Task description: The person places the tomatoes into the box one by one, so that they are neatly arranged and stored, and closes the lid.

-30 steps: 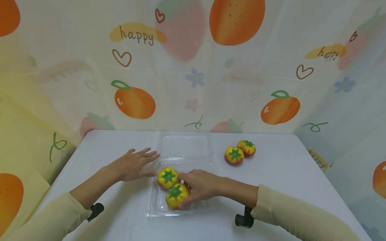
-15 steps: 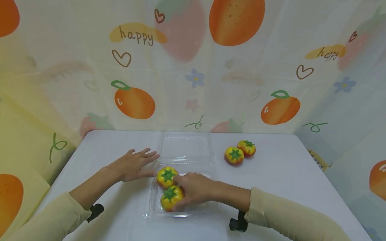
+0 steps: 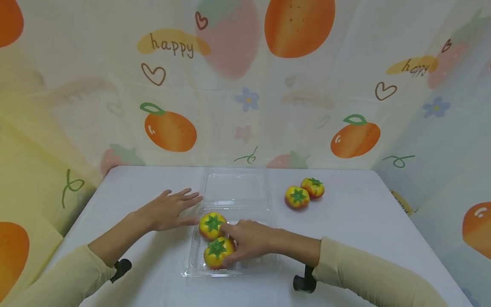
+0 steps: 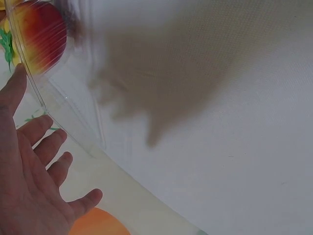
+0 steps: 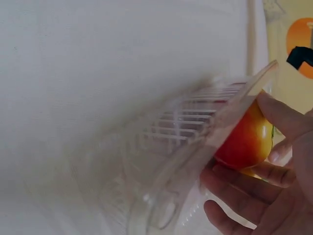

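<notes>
A clear plastic clamshell box [image 3: 189, 268] lies with its lid folded back on the white table. In its left half sit two yellow-red persimmons with green star-shaped tops, the back persimmon [image 3: 212, 226] close behind the front persimmon [image 3: 218, 252]. My right hand [image 3: 251, 241] reaches over the box and holds the front persimmon between thumb and fingers; the right wrist view shows this persimmon's red side [image 5: 244, 139] inside the curved hand. My left hand [image 3: 172, 211] has its fingers spread, the thumb at the box's left rim in the left wrist view.
Two more persimmons, one in front [image 3: 297, 197] and one behind [image 3: 313, 188], stand on the table right of the box. The lid [image 3: 235, 187] lies flat toward the back. A printed curtain [image 3: 299, 106] hangs behind the table.
My right hand has shifted the front persimmon a little to the left and toward me, then stayed nearly still. The left hand has not moved.
</notes>
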`<state>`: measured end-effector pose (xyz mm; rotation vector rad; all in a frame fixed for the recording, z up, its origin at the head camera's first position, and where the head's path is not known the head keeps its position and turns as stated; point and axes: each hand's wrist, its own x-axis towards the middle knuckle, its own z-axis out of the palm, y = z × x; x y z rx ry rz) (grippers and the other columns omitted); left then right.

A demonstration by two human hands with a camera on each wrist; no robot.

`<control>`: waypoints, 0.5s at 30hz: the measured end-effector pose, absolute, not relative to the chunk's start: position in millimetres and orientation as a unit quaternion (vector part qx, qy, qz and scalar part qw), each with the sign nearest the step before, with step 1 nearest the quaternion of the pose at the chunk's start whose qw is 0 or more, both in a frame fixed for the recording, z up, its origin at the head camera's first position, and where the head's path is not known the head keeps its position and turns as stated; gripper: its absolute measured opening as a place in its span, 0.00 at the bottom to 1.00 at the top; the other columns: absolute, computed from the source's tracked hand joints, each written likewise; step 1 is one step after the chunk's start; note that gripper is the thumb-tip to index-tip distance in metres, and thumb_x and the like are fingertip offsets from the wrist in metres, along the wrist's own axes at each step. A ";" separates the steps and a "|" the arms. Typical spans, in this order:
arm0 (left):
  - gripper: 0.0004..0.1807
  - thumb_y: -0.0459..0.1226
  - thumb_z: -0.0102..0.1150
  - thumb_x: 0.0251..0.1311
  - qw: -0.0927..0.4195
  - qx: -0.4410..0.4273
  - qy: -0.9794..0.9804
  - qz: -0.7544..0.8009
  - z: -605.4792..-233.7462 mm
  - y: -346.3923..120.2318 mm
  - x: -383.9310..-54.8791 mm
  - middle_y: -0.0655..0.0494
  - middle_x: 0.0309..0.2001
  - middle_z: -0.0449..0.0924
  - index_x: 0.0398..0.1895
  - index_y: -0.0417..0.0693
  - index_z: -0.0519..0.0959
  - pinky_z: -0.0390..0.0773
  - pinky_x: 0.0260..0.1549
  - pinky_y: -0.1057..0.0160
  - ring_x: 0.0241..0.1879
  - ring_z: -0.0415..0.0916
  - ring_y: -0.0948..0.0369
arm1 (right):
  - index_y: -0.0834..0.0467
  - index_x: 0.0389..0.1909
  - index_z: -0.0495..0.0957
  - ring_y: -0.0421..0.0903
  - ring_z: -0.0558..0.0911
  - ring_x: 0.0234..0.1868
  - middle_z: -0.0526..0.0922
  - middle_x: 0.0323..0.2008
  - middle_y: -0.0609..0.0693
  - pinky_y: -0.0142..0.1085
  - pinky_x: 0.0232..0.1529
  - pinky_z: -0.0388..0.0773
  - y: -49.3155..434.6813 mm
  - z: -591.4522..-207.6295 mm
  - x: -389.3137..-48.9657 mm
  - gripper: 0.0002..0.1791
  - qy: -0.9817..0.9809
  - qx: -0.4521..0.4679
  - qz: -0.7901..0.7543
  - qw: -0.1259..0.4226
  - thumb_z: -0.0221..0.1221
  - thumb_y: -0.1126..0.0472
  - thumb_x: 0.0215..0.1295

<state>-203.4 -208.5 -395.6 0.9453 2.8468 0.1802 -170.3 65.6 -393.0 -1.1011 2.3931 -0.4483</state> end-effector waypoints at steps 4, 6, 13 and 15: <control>0.39 0.60 0.54 0.65 0.067 0.316 0.945 0.058 -393.9 -208.1 -203.3 0.46 0.71 0.67 0.73 0.46 0.67 0.60 0.61 0.27 0.72 0.59 0.41 | 0.48 0.52 0.73 0.31 0.76 0.30 0.78 0.32 0.34 0.25 0.33 0.75 63.1 -393.3 -167.9 0.30 0.882 -0.400 -0.137 0.211 0.69 0.36 0.55; 0.39 0.60 0.54 0.66 0.069 0.314 0.945 0.059 -392.7 -207.8 -203.0 0.46 0.71 0.67 0.73 0.46 0.67 0.59 0.61 0.27 0.72 0.58 0.41 | 0.47 0.50 0.72 0.31 0.75 0.29 0.77 0.30 0.34 0.26 0.31 0.73 60.9 -394.5 -166.9 0.30 0.887 -0.399 -0.125 0.197 0.69 0.35 0.54; 0.39 0.59 0.54 0.66 0.071 0.313 0.946 0.056 -392.5 -207.3 -201.7 0.46 0.71 0.66 0.73 0.46 0.67 0.59 0.61 0.28 0.72 0.58 0.41 | 0.46 0.44 0.70 0.32 0.73 0.27 0.74 0.27 0.35 0.28 0.30 0.70 52.4 -399.2 -162.0 0.30 0.897 -0.396 -0.107 0.165 0.67 0.30 0.52; 0.39 0.59 0.55 0.66 0.068 0.313 0.946 0.052 -394.0 -207.5 -201.9 0.46 0.71 0.66 0.73 0.46 0.67 0.60 0.61 0.28 0.72 0.58 0.42 | 0.46 0.44 0.71 0.32 0.74 0.27 0.74 0.27 0.35 0.28 0.30 0.71 51.8 -399.9 -161.7 0.30 0.895 -0.398 -0.110 0.166 0.67 0.30 0.52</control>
